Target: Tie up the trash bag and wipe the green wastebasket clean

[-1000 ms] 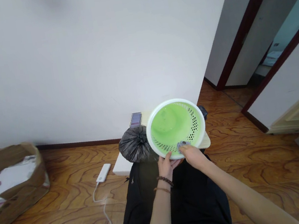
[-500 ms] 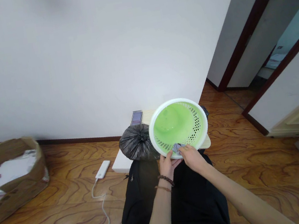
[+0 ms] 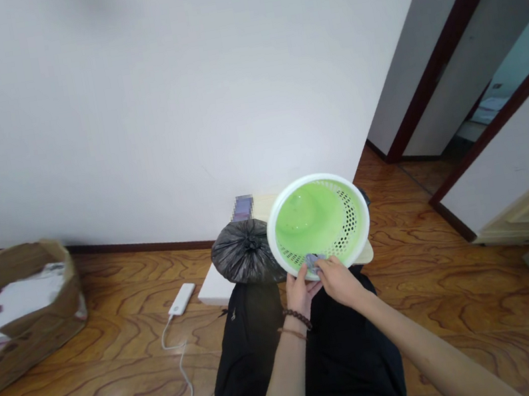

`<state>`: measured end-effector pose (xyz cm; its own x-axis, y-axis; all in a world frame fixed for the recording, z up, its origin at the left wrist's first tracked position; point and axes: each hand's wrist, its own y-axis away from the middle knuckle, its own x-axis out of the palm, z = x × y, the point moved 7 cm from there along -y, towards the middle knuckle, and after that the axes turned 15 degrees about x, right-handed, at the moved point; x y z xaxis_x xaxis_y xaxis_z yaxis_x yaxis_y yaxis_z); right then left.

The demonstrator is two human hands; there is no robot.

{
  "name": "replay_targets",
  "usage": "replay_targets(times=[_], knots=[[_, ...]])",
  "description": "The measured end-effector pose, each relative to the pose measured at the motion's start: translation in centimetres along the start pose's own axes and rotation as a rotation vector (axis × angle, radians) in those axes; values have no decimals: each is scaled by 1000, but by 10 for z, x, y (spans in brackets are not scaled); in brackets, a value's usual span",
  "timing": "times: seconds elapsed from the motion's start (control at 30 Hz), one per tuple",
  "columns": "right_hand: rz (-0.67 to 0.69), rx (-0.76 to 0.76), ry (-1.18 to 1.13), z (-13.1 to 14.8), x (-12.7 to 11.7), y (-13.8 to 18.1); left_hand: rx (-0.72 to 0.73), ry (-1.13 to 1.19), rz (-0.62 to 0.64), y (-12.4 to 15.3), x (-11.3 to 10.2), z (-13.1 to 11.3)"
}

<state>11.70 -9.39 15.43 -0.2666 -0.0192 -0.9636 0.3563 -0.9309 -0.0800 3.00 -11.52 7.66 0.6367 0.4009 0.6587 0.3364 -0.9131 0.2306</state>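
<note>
Still cloth at near rim; basket slightly right vs. prev.

Green perforated basket, white rim, black bag

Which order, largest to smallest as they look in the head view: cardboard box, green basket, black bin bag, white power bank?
1. cardboard box, though the frame's edge cuts it off
2. green basket, held nearer the camera, so its true size is unsure
3. black bin bag
4. white power bank
</note>
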Motion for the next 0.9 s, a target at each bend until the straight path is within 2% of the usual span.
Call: replay_targets(times=[0.1,0.23,0.33,0.43,0.53,0.77,0.9], knots=[[-10,-4,-25,4,-3,-1,8,0,-2,0,0,-2],[40,-17,166,-5,-13,-5,-6,14,4,0,3,-4],[18,-8,272,-13,-25,-8,-24,13,3,0,5,-4],[-15,2,286,-16,-30,-9,-16,7,18,0,9,-6],[-36,42,202,-20,-28,-11,-17,-3,-2,-1,7,-8],[-132,138,-216,-34,-25,-19,-12,9,8,-1,7,-10],[-179,173,-376,-40,-27,-20,-6,3,14,-1,6,-8]])
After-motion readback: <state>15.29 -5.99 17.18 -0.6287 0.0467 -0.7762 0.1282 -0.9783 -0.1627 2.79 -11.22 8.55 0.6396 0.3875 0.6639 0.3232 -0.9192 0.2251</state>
